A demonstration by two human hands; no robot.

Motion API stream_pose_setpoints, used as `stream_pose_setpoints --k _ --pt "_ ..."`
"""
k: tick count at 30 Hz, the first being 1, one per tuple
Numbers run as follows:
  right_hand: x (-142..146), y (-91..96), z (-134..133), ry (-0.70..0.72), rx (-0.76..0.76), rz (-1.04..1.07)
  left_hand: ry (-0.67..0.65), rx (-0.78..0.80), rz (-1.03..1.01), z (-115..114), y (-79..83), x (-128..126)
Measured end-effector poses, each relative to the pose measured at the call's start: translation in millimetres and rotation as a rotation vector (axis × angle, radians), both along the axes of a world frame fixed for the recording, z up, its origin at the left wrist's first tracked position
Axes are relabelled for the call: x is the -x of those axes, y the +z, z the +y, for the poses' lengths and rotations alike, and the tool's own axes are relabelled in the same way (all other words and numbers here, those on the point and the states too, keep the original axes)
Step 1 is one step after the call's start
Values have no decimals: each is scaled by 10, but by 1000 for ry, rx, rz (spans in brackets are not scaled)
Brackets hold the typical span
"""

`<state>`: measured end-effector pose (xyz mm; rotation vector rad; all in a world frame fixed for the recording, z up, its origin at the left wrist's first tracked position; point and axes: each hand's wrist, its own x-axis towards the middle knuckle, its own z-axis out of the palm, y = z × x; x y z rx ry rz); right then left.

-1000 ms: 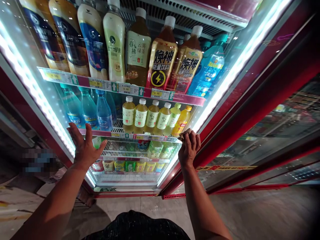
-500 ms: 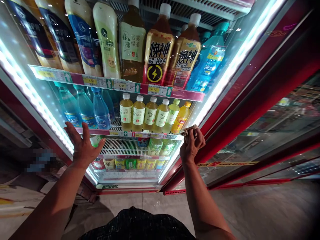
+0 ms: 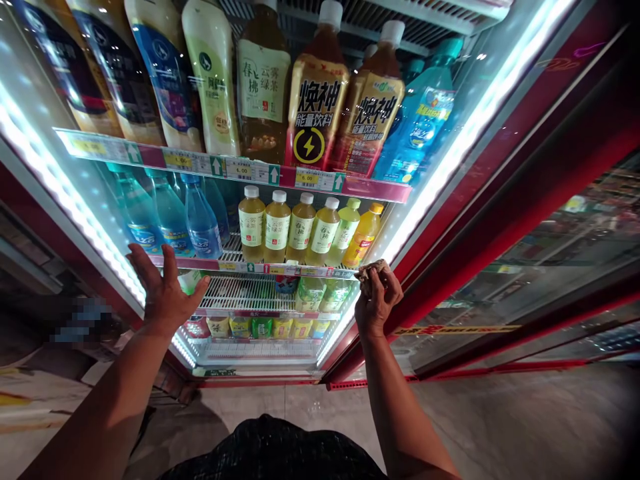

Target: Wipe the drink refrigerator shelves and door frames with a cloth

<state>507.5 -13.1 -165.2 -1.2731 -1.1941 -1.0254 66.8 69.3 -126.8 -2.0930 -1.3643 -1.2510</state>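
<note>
My left hand (image 3: pixel 163 290) lies flat and open, fingers spread, against the left side of a drinks fridge's glass door (image 3: pixel 100 220). Pressed to the right edge of that glass is a small crumpled brownish cloth (image 3: pixel 373 269), bunched in my closed right hand (image 3: pixel 376 303). Behind the glass, tall tea and energy drink bottles (image 3: pixel 315 100) fill the top shelf. Small yellow-green tea bottles (image 3: pixel 300 227) and blue water bottles (image 3: pixel 200 220) stand on the shelf below.
The fridge has a red frame (image 3: pixel 500 200) and bright light strips (image 3: pixel 65 200) down both sides. A second glass-fronted cabinet (image 3: pixel 550 267) stands to the right. Lower shelves hold small packs. Below me is a pale tiled floor (image 3: pixel 500 420).
My right hand with the cloth rose slightly along the door's right edge, then came back down a little. My left hand stays flat on the glass.
</note>
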Motion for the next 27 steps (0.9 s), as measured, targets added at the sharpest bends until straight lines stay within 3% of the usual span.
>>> stream_pose_setpoints --k 5,11,17,23,27 --pt "200 -116 -16 30 73 -20 6 -16 8 29 -38 15" --pt "203 140 45 49 30 -80 12 -1 -21 29 -44 9" --pt "263 -50 16 123 122 -156 10 9 -17 -1 -23 -11" --pt "301 88 62 119 84 -166 10 18 -33 9 -38 1" --pt "356 33 41 119 103 -201 8 34 -28 5 -39 2"
